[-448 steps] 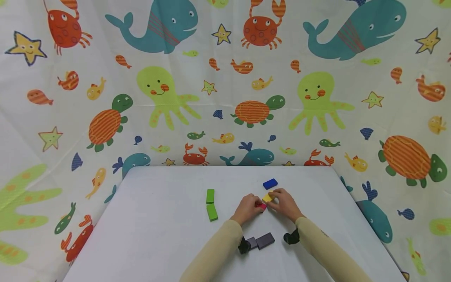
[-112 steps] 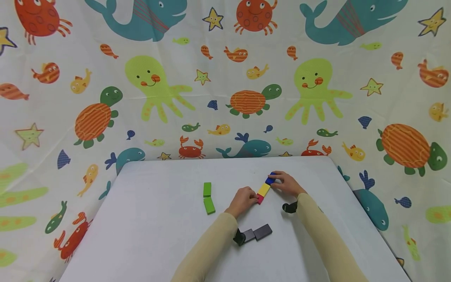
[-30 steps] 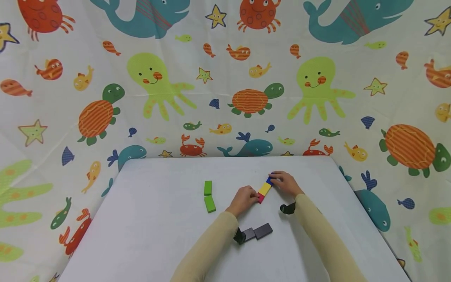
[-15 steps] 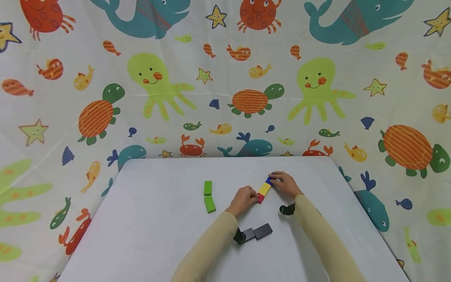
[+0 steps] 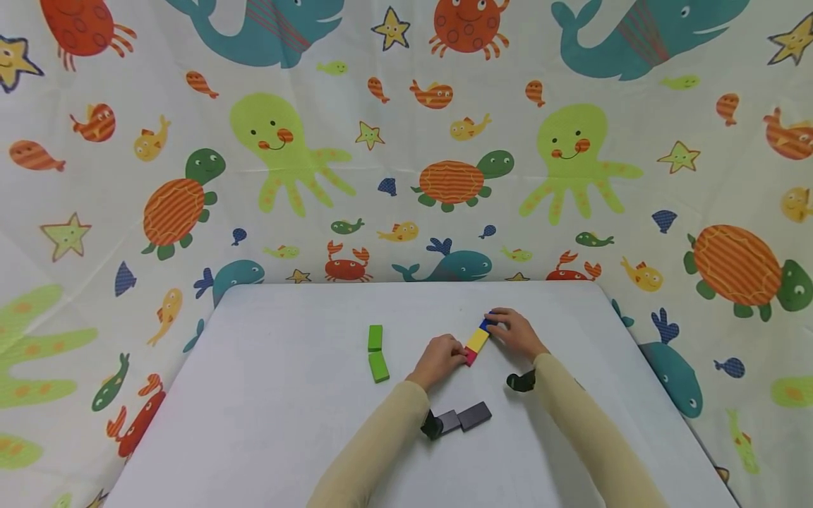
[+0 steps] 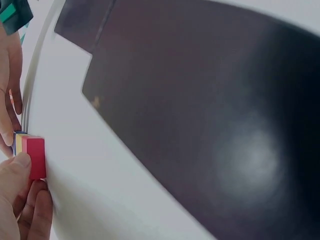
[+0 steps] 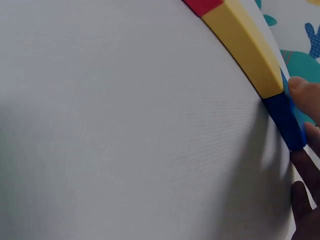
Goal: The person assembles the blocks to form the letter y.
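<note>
A red block (image 5: pixel 470 356), a yellow block (image 5: pixel 478 341) and a blue block (image 5: pixel 485 325) lie end to end in a slanting row on the white table. My left hand (image 5: pixel 438 360) pinches the red block at the near end; the left wrist view shows the thumb on the red block's (image 6: pixel 36 157) edge and fingers below. At the far end my right hand (image 5: pixel 517 333) holds the blue block between thumb and fingers, partly covering it. In the right wrist view the yellow block (image 7: pixel 245 50) meets the blue block (image 7: pixel 284 120) squarely.
Two green blocks (image 5: pixel 377 353) lie end to end at a slight angle, left of the hands. Nearer the body, a grey block (image 5: pixel 449 422) and a darker, longer block (image 5: pixel 475 416) sit corner to corner beside the left wrist's camera (image 5: pixel 432 426). A sea-animal cloth hangs behind.
Earlier the blue block lay apart and the right hand held the yellow one against the red. Since then, the right hand has moved to the blue block, now joined to the row. The last second is still.
</note>
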Demonstrator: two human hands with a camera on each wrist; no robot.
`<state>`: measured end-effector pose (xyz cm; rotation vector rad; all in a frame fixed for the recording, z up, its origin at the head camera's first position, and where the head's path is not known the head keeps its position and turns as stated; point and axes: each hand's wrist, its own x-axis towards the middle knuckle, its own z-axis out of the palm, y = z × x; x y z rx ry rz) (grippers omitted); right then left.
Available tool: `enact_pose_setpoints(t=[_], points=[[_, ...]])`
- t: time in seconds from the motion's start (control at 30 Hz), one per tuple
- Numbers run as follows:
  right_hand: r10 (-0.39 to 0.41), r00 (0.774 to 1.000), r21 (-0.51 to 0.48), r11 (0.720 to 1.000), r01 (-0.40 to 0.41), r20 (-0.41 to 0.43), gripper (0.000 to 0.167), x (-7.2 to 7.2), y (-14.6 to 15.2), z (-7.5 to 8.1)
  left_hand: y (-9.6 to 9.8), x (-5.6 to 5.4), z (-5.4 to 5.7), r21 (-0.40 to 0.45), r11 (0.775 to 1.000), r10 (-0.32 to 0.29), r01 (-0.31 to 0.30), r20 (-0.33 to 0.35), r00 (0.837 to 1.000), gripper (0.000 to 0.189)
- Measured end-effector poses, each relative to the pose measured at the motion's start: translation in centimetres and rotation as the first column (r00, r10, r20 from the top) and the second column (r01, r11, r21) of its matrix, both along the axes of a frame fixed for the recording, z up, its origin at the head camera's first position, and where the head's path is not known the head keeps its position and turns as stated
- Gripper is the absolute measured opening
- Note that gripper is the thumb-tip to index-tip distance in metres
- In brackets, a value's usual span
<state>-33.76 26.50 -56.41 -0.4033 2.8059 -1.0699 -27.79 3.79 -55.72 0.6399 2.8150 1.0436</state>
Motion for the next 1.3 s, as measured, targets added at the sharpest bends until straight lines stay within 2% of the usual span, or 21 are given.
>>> enact_pose_setpoints(t=[0.3, 0.53, 0.7, 0.83, 1.0, 1.3], points=[[0.001, 0.998, 0.02, 1.0, 0.001, -0.068, 0.051, 1.2, 0.1, 0.0, 0.0, -0.1, 0.2, 0.0, 1.0, 0.006, -0.006, 0.022, 1.0, 0.011], [-0.013, 0.989, -0.048, 0.999, 0.006, -0.149, 0.045, 3.0, -0.4, -0.1, 0.1, 0.0, 0.2, -0.008, 1.0, 0.001, -0.001, 0.01, 1.0, 0.011], [0.02, 0.976, -0.041, 0.999, -0.03, -0.219, 0.045, 3.9, -0.8, -0.7, 0.2, -0.1, 0.1, -0.017, 1.0, -0.007, 0.007, -0.001, 1.0, 0.011], [0.037, 0.969, -0.034, 0.998, -0.046, -0.244, 0.043, 4.2, -1.2, -1.1, 0.2, -0.1, 0.1, -0.019, 1.0, -0.006, 0.005, -0.004, 1.0, 0.012], [0.012, 0.97, -0.027, 0.999, -0.019, -0.241, 0.039, 4.3, -1.5, -1.3, 0.2, -0.2, 0.1, -0.025, 1.0, -0.007, 0.007, -0.006, 1.0, 0.013], [-0.001, 0.945, 0.026, 1.0, 0.01, -0.326, 0.036, 4.4, -2.0, -1.7, 0.1, -0.1, 0.3, -0.023, 1.0, -0.01, 0.01, -0.01, 1.0, 0.012]])
